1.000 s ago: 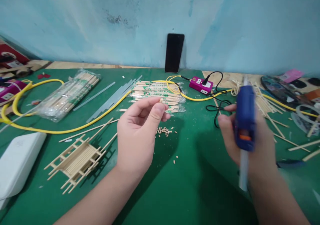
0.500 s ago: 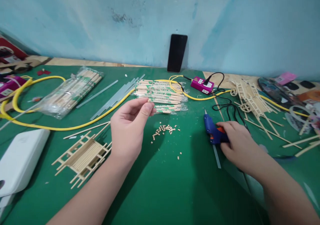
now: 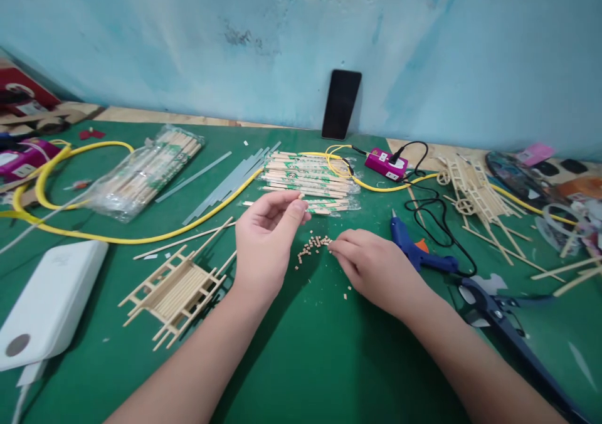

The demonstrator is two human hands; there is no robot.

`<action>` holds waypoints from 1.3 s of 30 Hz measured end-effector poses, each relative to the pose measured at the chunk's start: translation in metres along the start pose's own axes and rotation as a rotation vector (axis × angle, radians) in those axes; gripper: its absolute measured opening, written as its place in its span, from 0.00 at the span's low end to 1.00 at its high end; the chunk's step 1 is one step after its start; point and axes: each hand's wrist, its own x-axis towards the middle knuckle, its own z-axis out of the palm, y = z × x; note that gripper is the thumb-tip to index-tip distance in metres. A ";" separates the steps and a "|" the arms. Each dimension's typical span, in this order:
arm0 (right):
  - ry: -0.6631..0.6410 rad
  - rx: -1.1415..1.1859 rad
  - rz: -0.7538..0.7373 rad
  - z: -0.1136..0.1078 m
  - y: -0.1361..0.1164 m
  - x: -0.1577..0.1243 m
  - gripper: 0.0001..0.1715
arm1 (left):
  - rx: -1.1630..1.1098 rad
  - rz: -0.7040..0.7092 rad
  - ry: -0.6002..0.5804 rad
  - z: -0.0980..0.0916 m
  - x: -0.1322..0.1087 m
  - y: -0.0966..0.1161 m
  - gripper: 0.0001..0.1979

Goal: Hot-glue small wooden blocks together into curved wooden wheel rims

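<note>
While your left hand (image 3: 263, 242) pinches a pale piece (image 3: 301, 196), your right hand (image 3: 376, 267) (grip unclear) seemingly picks wooden bits (image 3: 312, 244): next, pinch lightly.

Between the forearms (image 3: 202, 352), a bare strip of green table (image 3: 315, 374) runs toward the person. Beyond the left hand (image 3: 266, 245), wrapped sticks (image 3: 308, 176) block the way; the wooden frame (image 3: 179, 292) crowds its outer side. Right of the right hand (image 3: 376, 270), the glue gun (image 3: 404, 241) and cutters (image 3: 496, 314) obstruct sideways passage.
</note>
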 end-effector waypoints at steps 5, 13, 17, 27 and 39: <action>-0.028 -0.005 -0.010 0.005 0.004 -0.003 0.13 | -0.061 -0.104 -0.031 0.001 -0.003 0.003 0.05; 0.003 -0.016 0.001 0.011 0.002 -0.004 0.13 | -0.118 -0.194 -0.098 0.002 -0.005 0.001 0.09; -0.001 0.013 -0.024 0.008 0.001 -0.008 0.12 | -0.133 -0.214 -0.104 0.002 -0.003 0.001 0.10; 0.001 0.058 0.014 0.009 -0.001 -0.005 0.10 | -0.146 -0.269 -0.082 0.001 0.000 0.003 0.12; 0.147 0.177 0.077 0.015 -0.003 -0.003 0.14 | -0.205 -0.333 -0.217 0.008 -0.012 0.010 0.11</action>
